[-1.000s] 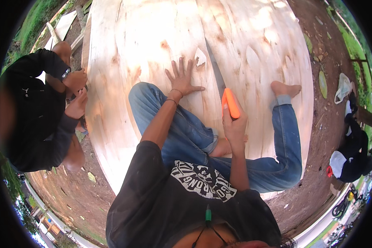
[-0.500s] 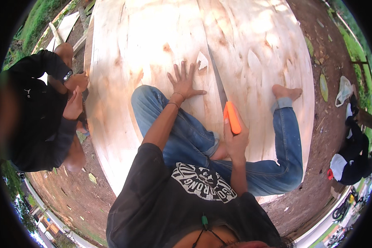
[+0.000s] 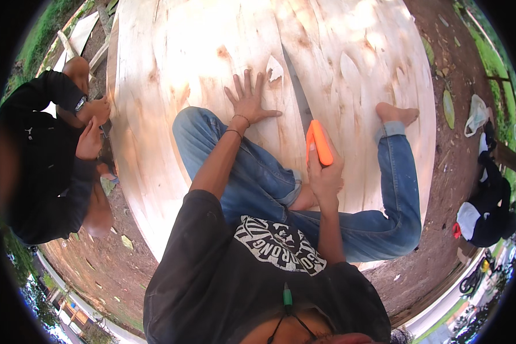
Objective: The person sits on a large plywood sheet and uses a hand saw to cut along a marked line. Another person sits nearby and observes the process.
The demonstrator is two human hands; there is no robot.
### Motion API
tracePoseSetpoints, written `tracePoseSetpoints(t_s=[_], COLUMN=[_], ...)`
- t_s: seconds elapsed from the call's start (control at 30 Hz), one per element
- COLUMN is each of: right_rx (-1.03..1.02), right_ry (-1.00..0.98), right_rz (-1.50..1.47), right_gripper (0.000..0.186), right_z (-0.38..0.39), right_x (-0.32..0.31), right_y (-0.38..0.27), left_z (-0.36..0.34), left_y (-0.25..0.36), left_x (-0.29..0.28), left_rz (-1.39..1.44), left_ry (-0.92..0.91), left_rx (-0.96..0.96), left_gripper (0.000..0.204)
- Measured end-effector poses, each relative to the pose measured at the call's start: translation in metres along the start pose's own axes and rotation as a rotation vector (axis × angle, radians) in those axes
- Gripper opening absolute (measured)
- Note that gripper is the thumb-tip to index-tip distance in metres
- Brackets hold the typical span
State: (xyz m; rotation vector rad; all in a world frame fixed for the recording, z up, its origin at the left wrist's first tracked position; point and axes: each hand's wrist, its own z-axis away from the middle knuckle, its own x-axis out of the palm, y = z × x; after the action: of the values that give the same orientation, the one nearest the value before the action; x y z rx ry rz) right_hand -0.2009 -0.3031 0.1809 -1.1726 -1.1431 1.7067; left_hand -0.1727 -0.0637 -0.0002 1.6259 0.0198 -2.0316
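Note:
My left hand [image 3: 248, 100] lies open, fingers spread on the pale plywood sheet [image 3: 155, 86], beside a torn patch of veneer. My right hand [image 3: 325, 172] is closed round the orange handle of a hand saw [image 3: 321, 140]. The saw's dark blade [image 3: 297, 83] runs away from me along a straight line in the plywood; how deep it sits I cannot tell. I sit on the sheet in jeans, my left knee beside my left hand and my bare right foot [image 3: 397, 113] to the right of the blade.
Another person [image 3: 46, 160] in black crouches at the sheet's left edge, hands together. Boards [image 3: 83, 34] lie at the far left. Bare dirt [image 3: 441, 172] borders the sheet. At the right lie a white bag [image 3: 477, 117] and dark cloth items [image 3: 487, 206], with grass beyond.
My right hand and the saw moved toward me, then forward again to about where they were a second ago. My left hand stays spread on the plywood; the whole view has shifted slightly.

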Motion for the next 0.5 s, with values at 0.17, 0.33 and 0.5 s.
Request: tracePoseSetpoints(t_s=[0.17,0.33,0.5], right_rx=[0.008,-0.173,0.092], right_ry=[-0.019,0.029,-0.026], right_rz=[0.045,0.063,0.003], right_gripper=[0.045,0.044,0.045], right_z=[-0.008,0.015,-0.008], right_x=[-0.001,-0.005,-0.003], right_y=[-0.002,0.002,-0.006], left_z=[-0.001,0.002,0.001], left_y=[-0.002,-0.001,0.000], left_x=[-0.003,-0.002,-0.002], left_rz=[0.008,-0.008,-0.006], left_ry=[-0.009,-0.004,-0.022], left_rx=[-0.011,-0.012,-0.012], left_gripper=[0.152,0.152,0.152])
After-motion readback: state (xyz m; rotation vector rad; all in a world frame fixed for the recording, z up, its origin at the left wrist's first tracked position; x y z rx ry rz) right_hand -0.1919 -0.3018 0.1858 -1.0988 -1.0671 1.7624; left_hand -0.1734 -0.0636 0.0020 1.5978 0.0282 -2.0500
